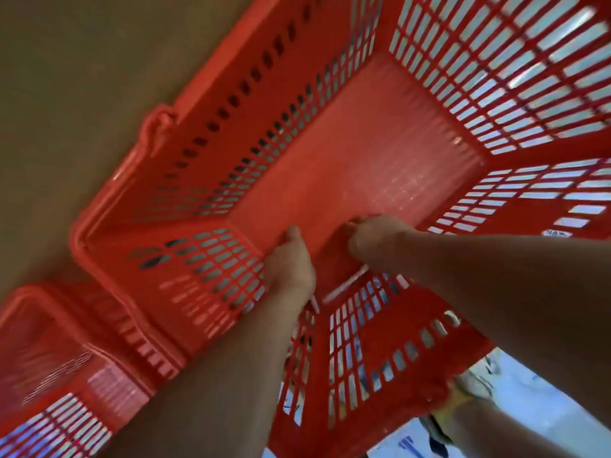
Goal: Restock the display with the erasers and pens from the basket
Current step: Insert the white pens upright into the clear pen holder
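text: none legible | scribble behind basket: too blurred

White pen partly under right hand, second basket blurred, cropped

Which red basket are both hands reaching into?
The large central basket: left hand and right hand are both down at its floor. The second basket, at lower left, has no hand in it.

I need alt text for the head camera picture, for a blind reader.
The left hand and the right hand reach down to the bottom of a red slatted basket. A thin white stick, perhaps a pen, shows near the right wrist; motion blurs the picture.
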Available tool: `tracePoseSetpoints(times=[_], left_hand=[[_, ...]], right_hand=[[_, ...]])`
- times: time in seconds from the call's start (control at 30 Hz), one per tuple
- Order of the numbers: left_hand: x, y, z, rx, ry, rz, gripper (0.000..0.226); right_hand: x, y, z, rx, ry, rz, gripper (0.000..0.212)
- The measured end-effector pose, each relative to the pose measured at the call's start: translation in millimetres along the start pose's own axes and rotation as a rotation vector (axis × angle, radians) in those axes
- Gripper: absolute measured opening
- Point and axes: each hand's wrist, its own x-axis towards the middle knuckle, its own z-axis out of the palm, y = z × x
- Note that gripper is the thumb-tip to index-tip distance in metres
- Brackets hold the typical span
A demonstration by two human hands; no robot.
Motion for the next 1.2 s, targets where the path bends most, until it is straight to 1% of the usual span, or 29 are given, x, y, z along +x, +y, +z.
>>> tracePoseSetpoints(times=[0.07,0.1,0.13,0.2,0.27,0.33,0.4,0.43,0.47,0.5,0.53,0.6,0.67,0.7,0.77,0.83,0.9,0.97,1.03,1.1,1.2], left_hand=[[-8,7,-10,-0.136,0.054,0.068,0.045],[-14,12,-17,-0.249,0.061,0.103,0.048],[-19,18,-26,-0.387,0.044,0.127,0.05],[-28,26,-45,-0.652,-0.035,0.136,0.05],[-40,29,-65,-0.799,-0.068,0.111,0.05],[-57,36,-90,-0.952,-0.086,0.061,0.054],[-82,48,-123,-1.186,-0.171,0.005,0.05],[-96,55,-141,-1.275,-0.205,0.001,0.042],[-112,62,-159,-1.321,-0.218,0.023,0.033],[-128,66,-177,-1.335,-0.205,0.062,0.024],[-143,70,-194,-1.319,-0.169,0.106,0.018],[-179,78,-233,-1.228,-0.098,0.168,0.016],[-218,87,-276,-1.214,-0.088,0.212,0.019],[-240,93,-299,-1.245,-0.114,0.225,0.019],[-284,102,-344,-1.356,-0.163,0.199,0.018],[-321,108,-386,-1.419,-0.131,0.179,0.009],[-358,108,-423,-1.404,-0.043,0.178,0.006],[-392,104,-458,-1.371,0.028,0.212,0.011],[-426,97,-492,-1.365,0.083,0.253,0.015],[-459,89,-525,-1.342,0.174,0.322,0.016],[-503,67,-568,-1.34,0.34,0.345,0.017]], right_hand=[[-2,7,-7,0.118,-0.048,-0.035,0.032],[-4,11,-13,0.215,-0.049,-0.039,0.033],[-6,15,-21,0.339,-0.022,-0.03,0.032],[-13,23,-40,0.651,0.09,0.06,0.024],[-28,28,-57,0.987,0.246,0.181,0.016],[-48,25,-70,1.431,0.373,0.27,0.022],[-72,12,-87,1.94,0.418,0.311,0.03],[-87,4,-97,2.117,0.427,0.301,0.031],[-104,-6,-108,2.244,0.433,0.276,0.032],[-123,-14,-119,2.292,0.445,0.258,0.032],[-144,-22,-132,2.276,0.448,0.256,0.031],[-196,-33,-159,2.068,0.436,0.326,0.029],[-247,-37,-191,1.864,0.439,0.346,0.037],[-273,-38,-208,1.851,0.442,0.313,0.042],[-323,-43,-242,1.957,0.416,0.205,0.045],[-369,-48,-276,2.027,0.357,0.095,0.045],[-412,-55,-308,2.058,0.3,-0.009,0.039],[-453,-64,-338,2.06,0.256,-0.054,0.034],[-489,-75,-367,2.014,0.234,-0.067,0.034],[-518,-87,-396,1.965,0.243,-0.119,0.034],[-548,-105,-437,1.831,0.207,-0.261,0.033]])
